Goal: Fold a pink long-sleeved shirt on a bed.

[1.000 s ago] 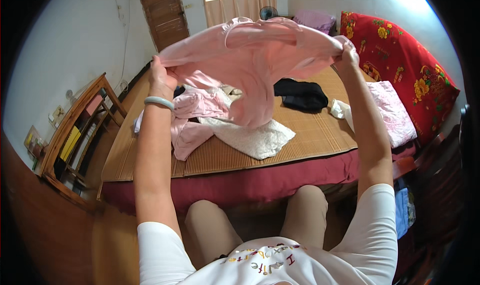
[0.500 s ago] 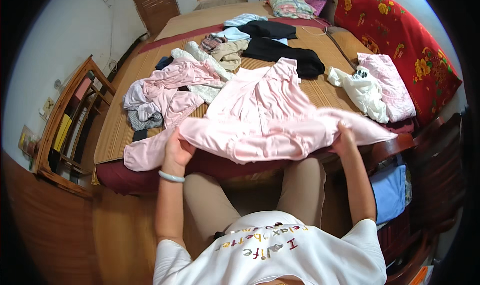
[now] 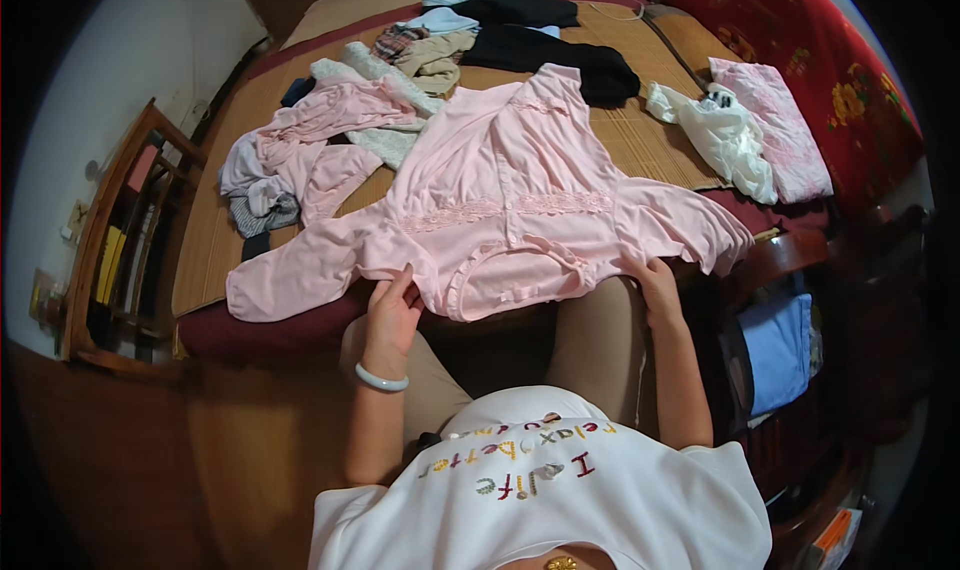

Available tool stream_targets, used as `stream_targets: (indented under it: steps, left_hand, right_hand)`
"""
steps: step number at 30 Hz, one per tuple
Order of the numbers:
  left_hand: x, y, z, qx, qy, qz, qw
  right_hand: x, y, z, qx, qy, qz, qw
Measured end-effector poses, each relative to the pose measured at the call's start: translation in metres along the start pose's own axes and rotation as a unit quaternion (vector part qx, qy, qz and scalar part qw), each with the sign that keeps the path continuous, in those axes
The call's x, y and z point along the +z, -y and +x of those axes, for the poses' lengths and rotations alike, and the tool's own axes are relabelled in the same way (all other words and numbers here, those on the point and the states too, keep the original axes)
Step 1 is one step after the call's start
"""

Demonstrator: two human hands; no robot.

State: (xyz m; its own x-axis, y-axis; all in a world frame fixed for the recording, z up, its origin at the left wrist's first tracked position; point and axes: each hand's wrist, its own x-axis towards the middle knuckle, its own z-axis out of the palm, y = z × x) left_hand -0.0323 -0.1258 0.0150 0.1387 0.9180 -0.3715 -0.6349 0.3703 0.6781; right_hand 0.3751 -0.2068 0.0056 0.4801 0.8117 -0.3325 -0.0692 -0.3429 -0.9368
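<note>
A pink long-sleeved top [image 3: 510,190] lies spread on the bed, its neckline toward me and its hem pointing away. Lace trim and a short row of buttons show on its front. My left hand [image 3: 394,315], a pale bangle on the wrist, pinches the edge of the top near the left shoulder. With fingers closed, my right hand [image 3: 655,288] grips the edge near the right shoulder. Both sleeves stretch out to the sides, the left one lying along the bed's front edge.
A heap of crumpled clothes [image 3: 320,140] sits to the left on the bamboo mat [image 3: 640,155]. Black trousers [image 3: 550,60] lie beyond the top. At right are a white plastic bag [image 3: 715,135] and a folded pink cloth [image 3: 775,130]. A wooden chair [image 3: 790,255] stands near right.
The top has settled flat onto the bed, its right sleeve spreading out. My left hand has shifted right, my right hand slightly left. The view has tilted downward.
</note>
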Motion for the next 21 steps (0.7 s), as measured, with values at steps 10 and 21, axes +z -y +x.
stream_targets:
  steps: [10, 21]
  left_hand:
    - [0.002, 0.017, -0.013, 0.152, -0.078, 0.026, 0.985]
    - [0.008, 0.021, -0.019, 0.065, -0.094, -0.117, 0.987]
  right_hand:
    - [0.026, -0.002, -0.019, -0.185, -0.005, 0.207, 0.961]
    - [0.008, -0.022, -0.025, -0.184, -0.054, 0.226, 0.955]
